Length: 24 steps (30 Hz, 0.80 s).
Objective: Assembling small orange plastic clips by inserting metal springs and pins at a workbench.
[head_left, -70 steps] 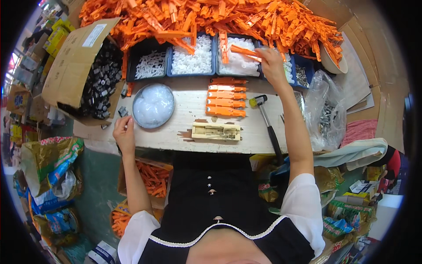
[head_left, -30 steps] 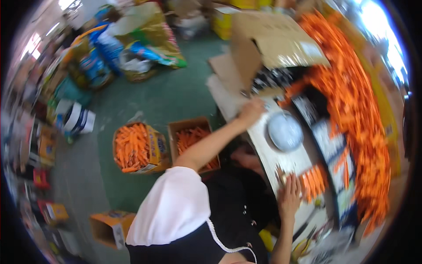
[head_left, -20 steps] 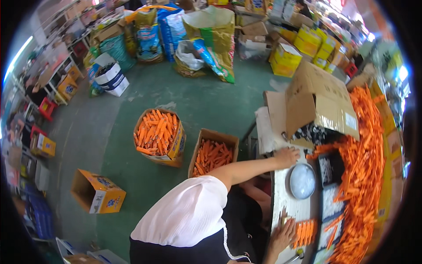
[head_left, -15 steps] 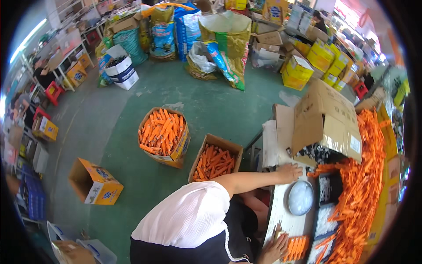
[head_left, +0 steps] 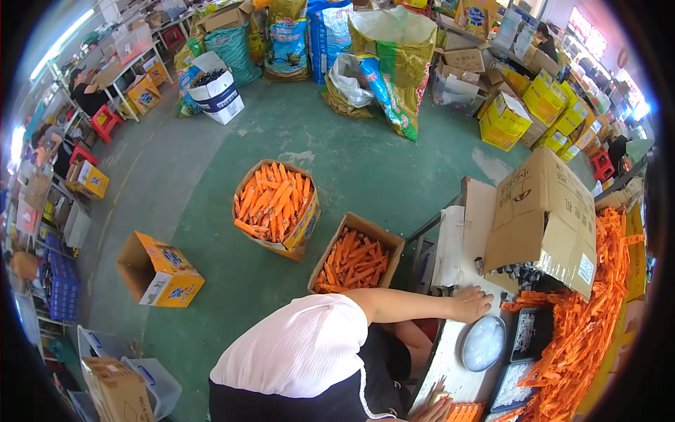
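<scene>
My left hand (head_left: 470,304) lies on the white worktable (head_left: 450,330), just beyond a round metal bowl (head_left: 484,343) of pale, clear-looking contents. Its fingers are apart and I see nothing held in them. At the lower edge my right hand (head_left: 432,409) is partly cut off. Its visible fingers are stretched beside a small pale block (head_left: 439,397), next to a row of narrow orange plastic parts (head_left: 465,411). Whether they grip the block is unclear. Past the bowl stand a black tray (head_left: 531,334) of small parts and a tray of whitish pieces (head_left: 512,387).
A long heap of orange parts (head_left: 598,309) covers the table's far side, beside a tipped cardboard box (head_left: 541,218) spilling dark metal pieces. On the green floor stand two cartons of orange parts (head_left: 274,204) (head_left: 351,257) and an open yellow carton (head_left: 165,271). Sacks (head_left: 394,63) stand farther back.
The whole view has shifted, so the table and cartons sit a little farther right. My left hand stays by the bowl, its fingers slightly more spread. My right hand is lower in the picture.
</scene>
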Tool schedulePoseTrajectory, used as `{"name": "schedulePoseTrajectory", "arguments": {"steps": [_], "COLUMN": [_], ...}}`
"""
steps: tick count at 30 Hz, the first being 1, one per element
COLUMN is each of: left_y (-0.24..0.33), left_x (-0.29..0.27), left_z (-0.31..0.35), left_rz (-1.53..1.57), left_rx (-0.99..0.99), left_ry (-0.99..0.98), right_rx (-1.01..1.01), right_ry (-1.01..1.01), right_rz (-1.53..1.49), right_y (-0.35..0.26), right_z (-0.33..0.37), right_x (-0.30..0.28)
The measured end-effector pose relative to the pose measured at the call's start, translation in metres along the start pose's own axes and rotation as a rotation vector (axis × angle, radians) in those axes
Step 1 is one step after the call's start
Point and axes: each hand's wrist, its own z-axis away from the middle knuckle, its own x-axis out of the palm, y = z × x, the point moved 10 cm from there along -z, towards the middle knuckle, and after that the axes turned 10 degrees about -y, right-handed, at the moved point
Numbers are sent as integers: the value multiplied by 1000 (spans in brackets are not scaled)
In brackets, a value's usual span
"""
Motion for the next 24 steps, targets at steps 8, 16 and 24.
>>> {"name": "schedulePoseTrajectory", "arguments": {"steps": [8,16,24], "left_y": [-6,0,3], "left_x": [13,-2,-7], "left_z": [-3,3,5], "left_rz": [-33,-16,-36], "left_rx": [-14,37,51], "left_ry": [0,96,169], "right_rx": [-31,-124,-121], "right_ry": [-13,-5,-84], "right_rz": [-23,1,-67], "right_y": [-5,-17,-20], "right_z": [-5,-10,-22], "right_x": [-3,-19,-27]}}
